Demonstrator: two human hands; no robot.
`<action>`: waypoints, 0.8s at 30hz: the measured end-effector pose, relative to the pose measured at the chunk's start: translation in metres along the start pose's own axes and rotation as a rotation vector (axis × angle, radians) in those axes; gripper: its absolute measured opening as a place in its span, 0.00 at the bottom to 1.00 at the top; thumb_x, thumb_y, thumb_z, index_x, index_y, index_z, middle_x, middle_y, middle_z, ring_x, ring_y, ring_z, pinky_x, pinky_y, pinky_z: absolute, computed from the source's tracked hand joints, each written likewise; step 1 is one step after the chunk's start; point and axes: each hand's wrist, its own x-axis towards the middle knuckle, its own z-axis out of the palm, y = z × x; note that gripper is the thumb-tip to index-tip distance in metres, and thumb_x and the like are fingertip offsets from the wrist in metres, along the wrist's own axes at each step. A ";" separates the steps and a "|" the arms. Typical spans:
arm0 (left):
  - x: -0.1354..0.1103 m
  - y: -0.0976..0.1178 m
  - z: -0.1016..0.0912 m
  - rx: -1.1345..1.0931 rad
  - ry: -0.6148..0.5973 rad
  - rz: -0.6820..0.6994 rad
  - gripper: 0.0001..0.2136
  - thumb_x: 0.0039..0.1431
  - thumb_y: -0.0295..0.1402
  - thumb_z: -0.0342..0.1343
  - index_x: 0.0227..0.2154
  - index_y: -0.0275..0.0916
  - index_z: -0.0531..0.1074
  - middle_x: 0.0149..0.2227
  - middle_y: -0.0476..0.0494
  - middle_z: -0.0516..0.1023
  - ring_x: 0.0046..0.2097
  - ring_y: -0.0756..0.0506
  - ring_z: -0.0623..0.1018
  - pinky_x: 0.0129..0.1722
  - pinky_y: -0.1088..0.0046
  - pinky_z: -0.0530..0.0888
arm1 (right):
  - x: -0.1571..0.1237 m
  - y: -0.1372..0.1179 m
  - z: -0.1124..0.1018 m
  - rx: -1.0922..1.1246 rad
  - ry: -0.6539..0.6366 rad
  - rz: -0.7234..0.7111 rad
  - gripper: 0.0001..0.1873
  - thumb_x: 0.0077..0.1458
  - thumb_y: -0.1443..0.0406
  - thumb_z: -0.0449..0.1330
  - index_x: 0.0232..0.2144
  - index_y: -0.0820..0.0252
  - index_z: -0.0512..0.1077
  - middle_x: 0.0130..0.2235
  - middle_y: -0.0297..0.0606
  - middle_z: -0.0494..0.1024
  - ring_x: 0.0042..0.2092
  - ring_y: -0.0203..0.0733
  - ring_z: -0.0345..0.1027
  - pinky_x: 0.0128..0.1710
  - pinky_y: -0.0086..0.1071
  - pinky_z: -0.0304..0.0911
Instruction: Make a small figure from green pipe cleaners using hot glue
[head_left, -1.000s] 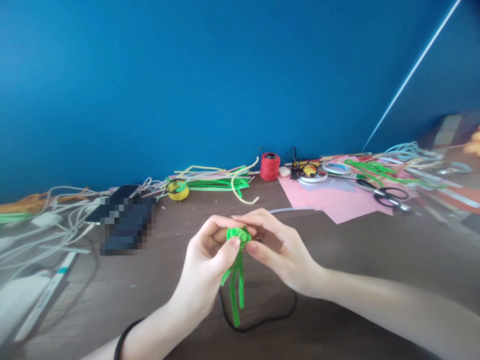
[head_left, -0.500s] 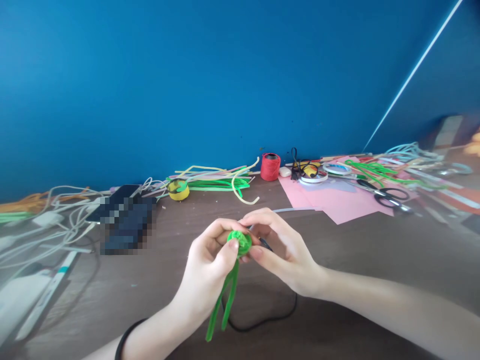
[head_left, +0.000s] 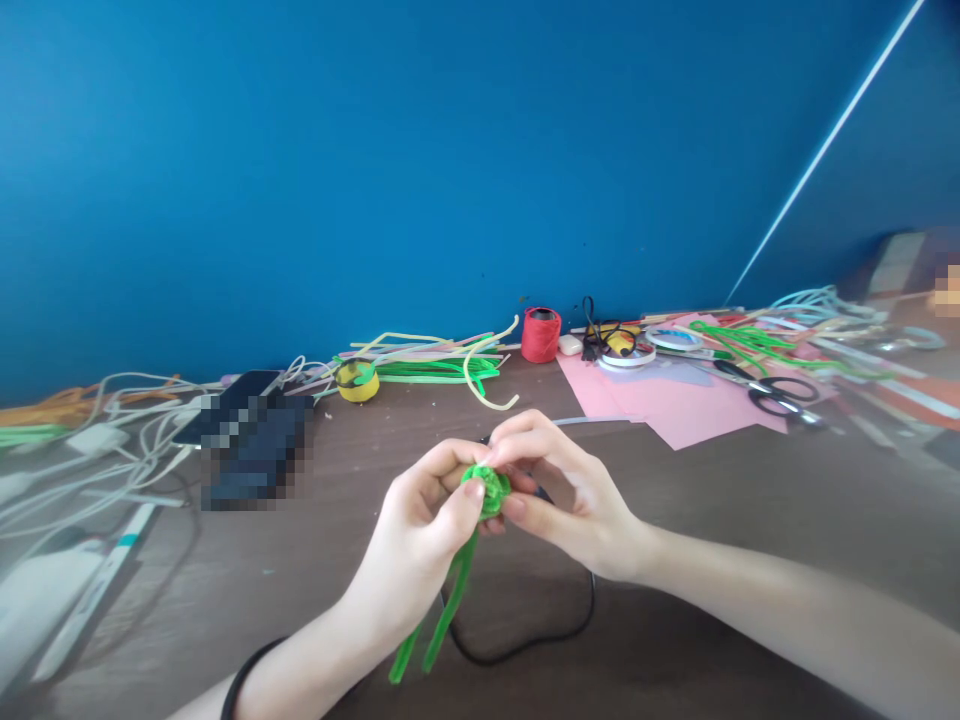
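A coiled green pipe cleaner (head_left: 493, 492) forms a small round bundle between my hands, above the middle of the table. My left hand (head_left: 431, 510) is closed on it, the thumb pressing its front face. Two straight green ends hang down below that hand. My right hand (head_left: 562, 495) pinches the coil's right and top edges with thumb and fingertips. Fingers hide the back of the coil. A black cord (head_left: 517, 655) lies on the table beneath my hands, partly covered by them.
Along the blue wall lie loose pipe cleaners (head_left: 427, 365), a yellow tape roll (head_left: 358, 381) and a red spool (head_left: 541, 335). Scissors (head_left: 780, 395) rest near pink paper (head_left: 679, 420) at right. Dark phones (head_left: 259, 450) and white cables (head_left: 142, 440) are at left.
The coil has turned slightly and shifted a little right, and its hanging ends have swung left. My right fingers have moved onto the coil's top edge.
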 end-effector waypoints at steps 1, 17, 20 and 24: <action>0.000 0.000 0.000 0.009 0.001 0.000 0.06 0.56 0.33 0.53 0.34 0.39 0.72 0.33 0.46 0.77 0.33 0.51 0.74 0.29 0.81 0.69 | 0.000 0.000 0.000 -0.020 -0.004 -0.003 0.11 0.55 0.67 0.56 0.42 0.54 0.66 0.39 0.37 0.63 0.34 0.34 0.61 0.33 0.32 0.65; 0.002 0.004 0.001 0.075 0.014 -0.010 0.05 0.54 0.33 0.55 0.31 0.37 0.72 0.33 0.45 0.77 0.33 0.50 0.74 0.29 0.80 0.69 | -0.001 0.000 0.001 -0.082 0.009 -0.022 0.09 0.56 0.67 0.55 0.41 0.54 0.66 0.37 0.37 0.64 0.33 0.34 0.61 0.32 0.32 0.65; 0.001 0.006 0.002 0.069 0.015 -0.022 0.05 0.53 0.33 0.55 0.31 0.37 0.71 0.33 0.44 0.77 0.35 0.48 0.75 0.31 0.78 0.70 | -0.001 0.000 0.001 -0.075 0.009 -0.017 0.09 0.56 0.67 0.56 0.41 0.53 0.66 0.37 0.37 0.64 0.34 0.35 0.61 0.33 0.32 0.65; 0.001 0.007 0.002 0.076 0.026 -0.038 0.06 0.52 0.34 0.56 0.31 0.37 0.71 0.34 0.43 0.77 0.35 0.47 0.75 0.32 0.76 0.71 | 0.000 0.000 0.001 -0.078 0.009 -0.027 0.09 0.55 0.67 0.56 0.41 0.53 0.66 0.36 0.37 0.64 0.36 0.36 0.62 0.33 0.33 0.65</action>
